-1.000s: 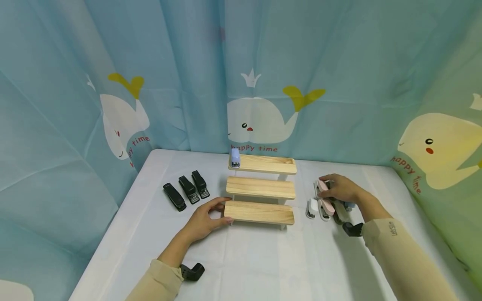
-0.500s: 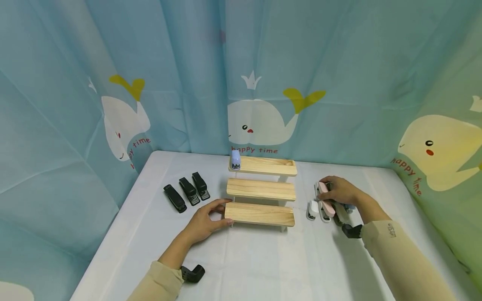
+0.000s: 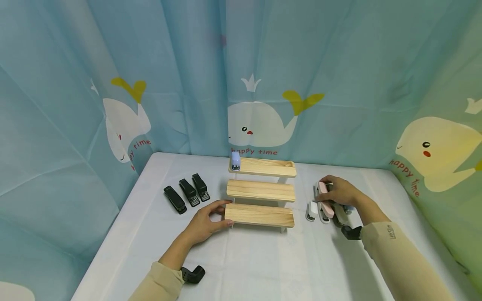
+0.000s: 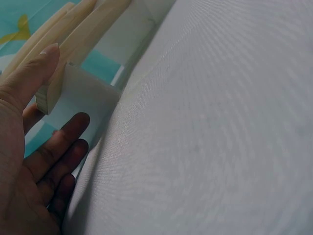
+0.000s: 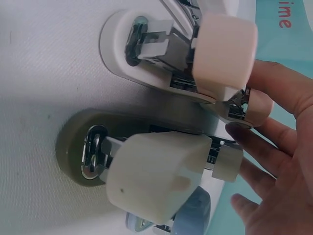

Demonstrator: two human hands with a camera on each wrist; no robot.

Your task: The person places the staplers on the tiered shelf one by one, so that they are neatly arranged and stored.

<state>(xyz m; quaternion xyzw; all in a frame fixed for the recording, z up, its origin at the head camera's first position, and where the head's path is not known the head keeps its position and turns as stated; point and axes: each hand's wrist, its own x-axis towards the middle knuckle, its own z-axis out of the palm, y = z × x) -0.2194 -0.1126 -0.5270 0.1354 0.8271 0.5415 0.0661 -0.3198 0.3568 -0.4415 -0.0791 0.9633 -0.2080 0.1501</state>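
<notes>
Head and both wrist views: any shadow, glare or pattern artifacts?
Head: soft shadow beside the right sleeve on the white cloth. Left wrist: lower fingers of the left hand in dark shade, fine ripple pattern over the cloth, possibly moiré. Right wrist: bright highlights on metal parts of the pink stapler.

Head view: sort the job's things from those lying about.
Apparently in the job:
wooden stand, in the left grip
rear pink stapler, in the right grip
staplers clustered beside it, probably
lilac stapler, on the top tier

Seemingly idle or backdrop:
three black staplers, untouched; may belong too
patterned curtain behind
</notes>
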